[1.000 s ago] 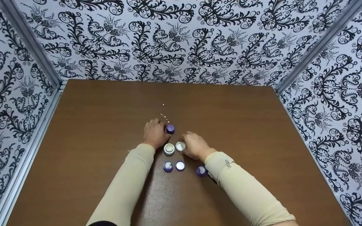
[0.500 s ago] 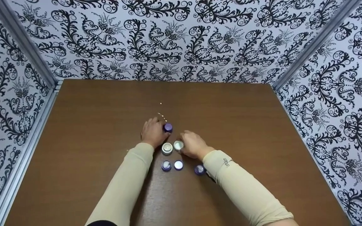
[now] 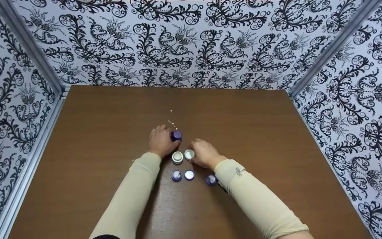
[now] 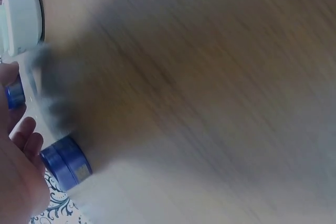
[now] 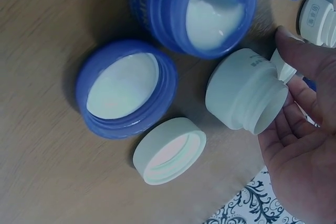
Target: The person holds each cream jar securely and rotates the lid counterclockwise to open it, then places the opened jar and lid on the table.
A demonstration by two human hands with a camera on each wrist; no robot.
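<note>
My left hand holds a capped purple jar between thumb and fingers. In the left wrist view this jar looks blue and only partly shows. Another blue jar stands beside the curled fingers there. My right hand pinches the edge of a round white lid. An open cream-coloured jar stands just left of that lid. Under the right palm, the right wrist view shows a white jar, its mouth open, near but apart from the pinched lid.
Nearer the body stand an open purple jar, a purple lid and another open purple jar by the right sleeve. A blue lid and a white lid lie behind the right hand. White specks lie beyond the left hand.
The purple jar has shifted slightly left with my left hand and shows more of its side. My right hand stays about where it was with the white lid.
</note>
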